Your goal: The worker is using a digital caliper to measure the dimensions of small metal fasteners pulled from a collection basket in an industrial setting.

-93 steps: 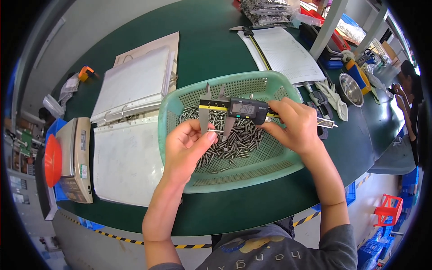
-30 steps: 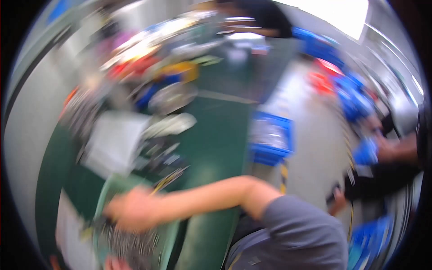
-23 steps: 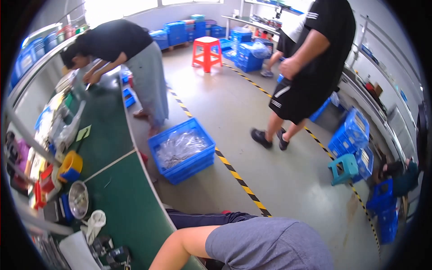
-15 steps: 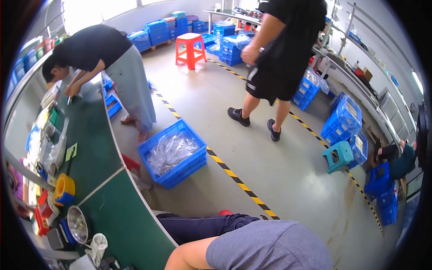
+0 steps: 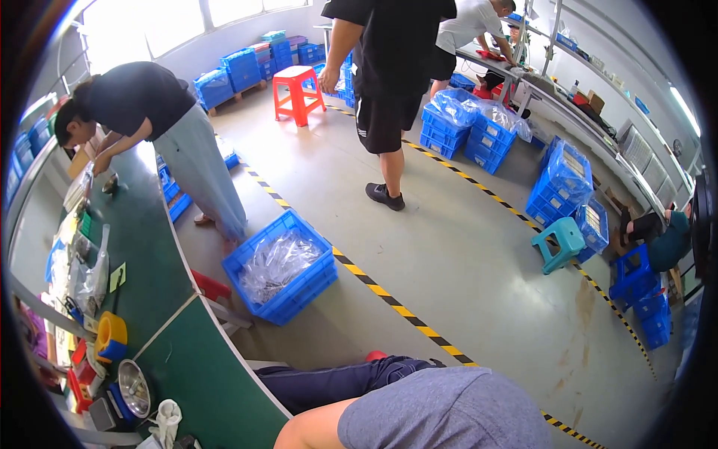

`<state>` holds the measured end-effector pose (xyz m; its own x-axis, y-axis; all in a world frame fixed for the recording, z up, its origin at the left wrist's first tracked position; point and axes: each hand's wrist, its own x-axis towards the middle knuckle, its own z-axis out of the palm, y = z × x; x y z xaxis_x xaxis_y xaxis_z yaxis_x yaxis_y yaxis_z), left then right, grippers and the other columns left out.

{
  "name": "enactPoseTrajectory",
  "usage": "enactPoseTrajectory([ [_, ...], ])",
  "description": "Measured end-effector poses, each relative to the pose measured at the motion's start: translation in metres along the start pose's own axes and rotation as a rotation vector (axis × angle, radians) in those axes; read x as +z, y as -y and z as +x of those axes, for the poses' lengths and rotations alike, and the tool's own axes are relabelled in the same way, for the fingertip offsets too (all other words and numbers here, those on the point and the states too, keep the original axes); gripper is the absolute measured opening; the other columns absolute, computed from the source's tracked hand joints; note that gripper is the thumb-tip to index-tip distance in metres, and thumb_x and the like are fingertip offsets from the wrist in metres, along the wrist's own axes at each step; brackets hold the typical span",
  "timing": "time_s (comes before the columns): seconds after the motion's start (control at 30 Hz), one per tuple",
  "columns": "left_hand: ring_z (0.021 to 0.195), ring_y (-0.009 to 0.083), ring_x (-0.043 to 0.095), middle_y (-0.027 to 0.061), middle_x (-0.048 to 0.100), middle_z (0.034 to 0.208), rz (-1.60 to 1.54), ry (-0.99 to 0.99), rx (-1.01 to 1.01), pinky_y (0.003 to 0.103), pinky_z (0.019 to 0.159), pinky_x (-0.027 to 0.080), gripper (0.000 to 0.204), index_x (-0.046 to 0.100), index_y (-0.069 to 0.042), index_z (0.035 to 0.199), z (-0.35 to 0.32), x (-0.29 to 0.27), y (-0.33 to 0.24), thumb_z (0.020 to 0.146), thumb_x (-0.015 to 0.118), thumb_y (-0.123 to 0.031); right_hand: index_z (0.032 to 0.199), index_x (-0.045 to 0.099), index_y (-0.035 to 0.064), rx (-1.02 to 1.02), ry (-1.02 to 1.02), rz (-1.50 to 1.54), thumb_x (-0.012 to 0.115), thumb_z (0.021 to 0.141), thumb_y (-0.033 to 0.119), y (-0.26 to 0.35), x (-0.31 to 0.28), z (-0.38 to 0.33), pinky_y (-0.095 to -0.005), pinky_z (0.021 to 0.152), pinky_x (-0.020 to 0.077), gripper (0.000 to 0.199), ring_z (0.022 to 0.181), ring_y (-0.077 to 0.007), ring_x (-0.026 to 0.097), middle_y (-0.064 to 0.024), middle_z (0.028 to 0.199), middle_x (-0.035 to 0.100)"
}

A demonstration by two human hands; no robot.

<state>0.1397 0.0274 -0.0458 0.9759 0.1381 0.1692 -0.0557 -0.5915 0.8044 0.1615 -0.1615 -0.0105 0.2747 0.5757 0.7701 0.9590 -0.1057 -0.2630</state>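
Neither of my hands is in view. At the lower edge, a bare arm (image 5: 314, 432) in a grey short sleeve (image 5: 449, 415) reaches toward the green table (image 5: 202, 359), and its hand lies outside the picture. Dark trouser legs (image 5: 321, 385) stretch under the table edge beside it. On the table nearest this arm are a crumpled white cloth or glove (image 5: 168, 420) and a metal bowl (image 5: 146, 404) with small parts in it. Behind them sits a yellow and blue ring-shaped roll (image 5: 112, 331).
A blue crate (image 5: 299, 288) of bagged parts stands beside the table. One person (image 5: 149, 105) bends over the table's far end; another in black (image 5: 396, 75) stands in the aisle. A red stool (image 5: 299, 93), a teal stool (image 5: 557, 243) and striped floor tape (image 5: 396, 310) are further out.
The view has shifted right. The standing person in black now appears further left, and a person in white has come into sight behind. The bending person's hands have moved over the table.
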Motion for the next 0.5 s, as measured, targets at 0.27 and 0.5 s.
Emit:
enactPoseTrajectory([
  [0.27, 0.086, 0.0283, 0.057, 0.0198, 0.056, 0.103, 0.085, 0.014, 0.014, 0.041, 0.066, 0.046, 0.042, 0.056, -0.001, 0.105, -0.003, 0.001, -0.012, 0.076, 0.062, -0.031, 0.076, 0.054, 0.0051, 0.040, -0.028, 0.014, 0.054, 0.075, 0.037, -0.006, 0.006, 0.001, -0.0385, 0.051, 0.0460, 0.032, 0.060, -0.0291, 0.058, -0.0126, 0.069, 0.057],
  [0.5, 0.086, 0.0280, 0.057, 0.0199, 0.056, 0.103, 0.158, 0.029, 0.032, 0.040, 0.066, 0.046, 0.042, 0.056, -0.001, 0.105, -0.003, 0.004, -0.024, 0.076, 0.061, -0.031, 0.076, 0.055, 0.0045, 0.068, -0.011, -0.077, 0.054, 0.074, 0.038, -0.006, 0.010, 0.003, -0.0378, 0.052, 0.0468, 0.034, 0.062, -0.0282, 0.059, -0.0131, 0.069, 0.058],
])
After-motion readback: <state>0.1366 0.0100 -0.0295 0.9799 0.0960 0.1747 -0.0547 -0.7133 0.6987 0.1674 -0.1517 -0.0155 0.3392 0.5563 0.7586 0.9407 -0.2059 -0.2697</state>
